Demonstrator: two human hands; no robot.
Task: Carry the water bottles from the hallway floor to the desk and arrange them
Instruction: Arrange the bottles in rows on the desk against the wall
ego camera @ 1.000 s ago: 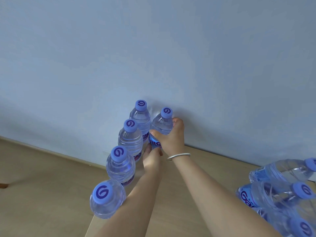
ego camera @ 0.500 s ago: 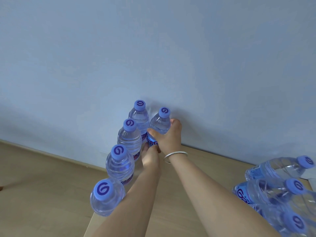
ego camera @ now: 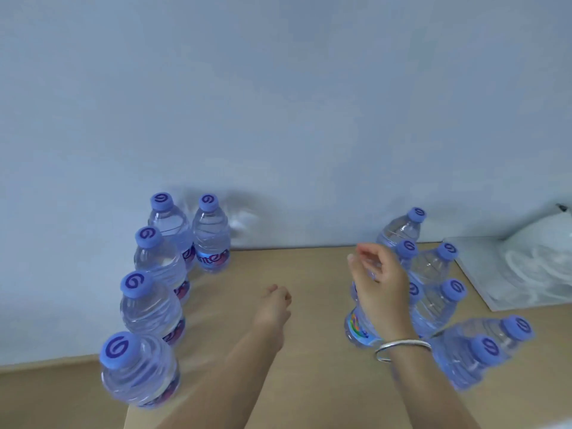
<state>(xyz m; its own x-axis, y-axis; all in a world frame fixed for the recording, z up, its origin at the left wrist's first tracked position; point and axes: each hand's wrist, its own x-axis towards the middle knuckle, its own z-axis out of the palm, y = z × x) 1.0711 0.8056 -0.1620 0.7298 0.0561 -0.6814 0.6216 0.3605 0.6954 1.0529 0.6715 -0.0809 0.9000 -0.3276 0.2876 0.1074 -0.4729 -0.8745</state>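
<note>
A row of several clear water bottles with blue caps (ego camera: 151,305) stands upright along the left edge of the wooden desk (ego camera: 309,382). One more bottle (ego camera: 211,239) stands beside the row's far end, against the wall, with no hand on it. On the right a cluster of several bottles (ego camera: 439,292) stands close together. My right hand (ego camera: 379,286), with a silver bangle on the wrist, hovers in front of this cluster with its fingers apart, over a bottle (ego camera: 357,328) it partly hides. My left hand (ego camera: 274,306) rests mid-desk, loosely curled and holding nothing.
A pale blue wall (ego camera: 278,103) runs along the back of the desk. A white sheet with a crumpled clear plastic bag (ego camera: 526,267) lies at the far right. Left of the desk edge, wooden floor (ego camera: 46,394) shows below.
My right hand let go of the bottle by the wall and moved right to the cluster. My left hand drew back from the row. The view swung right.
</note>
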